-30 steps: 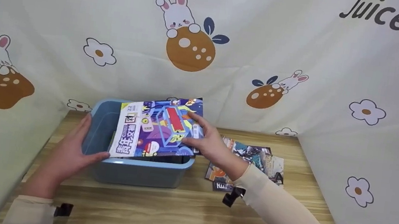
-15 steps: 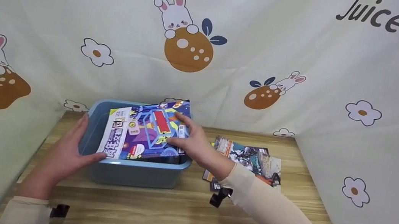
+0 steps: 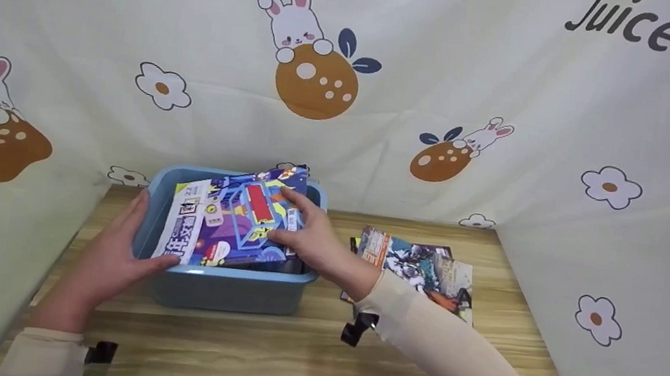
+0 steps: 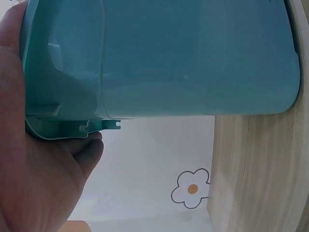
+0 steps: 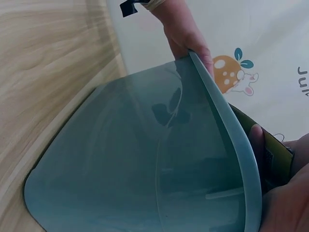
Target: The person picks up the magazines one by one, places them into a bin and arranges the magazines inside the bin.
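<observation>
Magazine (image 3: 221, 215) in the right hand (image 3: 321, 244) hides much inside the bin (image 3: 227, 293).

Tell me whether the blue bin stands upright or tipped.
Upright: the blue bin rests base-down on the wooden table, its open top facing up.

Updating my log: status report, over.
Left hand holds blue rectangular plastic bin. Right hand grips purple-white paper magazine at bin's mouth. No obstruction seen.

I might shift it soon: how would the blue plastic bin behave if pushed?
The blue plastic bin would probably slide rather than roll, since it sits flat on the wood-grain table. Its shiny walls suggest a somewhat slippery surface, but the lipped rim, where the left hand holds it, should offer some grip.
</observation>
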### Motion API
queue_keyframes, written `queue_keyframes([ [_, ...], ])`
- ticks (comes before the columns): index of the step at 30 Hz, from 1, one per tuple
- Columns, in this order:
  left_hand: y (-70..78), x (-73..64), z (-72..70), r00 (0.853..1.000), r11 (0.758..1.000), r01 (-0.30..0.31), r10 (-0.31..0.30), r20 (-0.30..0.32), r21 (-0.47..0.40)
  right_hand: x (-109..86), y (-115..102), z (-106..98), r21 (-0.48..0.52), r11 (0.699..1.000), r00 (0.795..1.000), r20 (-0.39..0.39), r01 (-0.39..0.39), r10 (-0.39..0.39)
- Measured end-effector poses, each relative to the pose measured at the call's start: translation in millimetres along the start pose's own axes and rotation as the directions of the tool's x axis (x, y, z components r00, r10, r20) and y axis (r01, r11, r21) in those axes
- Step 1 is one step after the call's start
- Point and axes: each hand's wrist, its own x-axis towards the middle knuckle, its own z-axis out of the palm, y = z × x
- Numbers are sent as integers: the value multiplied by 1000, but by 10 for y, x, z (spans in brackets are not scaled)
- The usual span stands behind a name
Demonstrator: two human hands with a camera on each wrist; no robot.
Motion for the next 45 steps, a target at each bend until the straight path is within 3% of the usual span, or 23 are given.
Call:
queue_keyframes([
  [37,-3,22,-22,1000,1000,-13,13,7,13,76,-52,232,-183,983,1000,22,-19,23],
  [45,-3,21,-13,1000,1000,-14,14,10,26,80,-26,235,-147,989,999,43,-19,26],
])
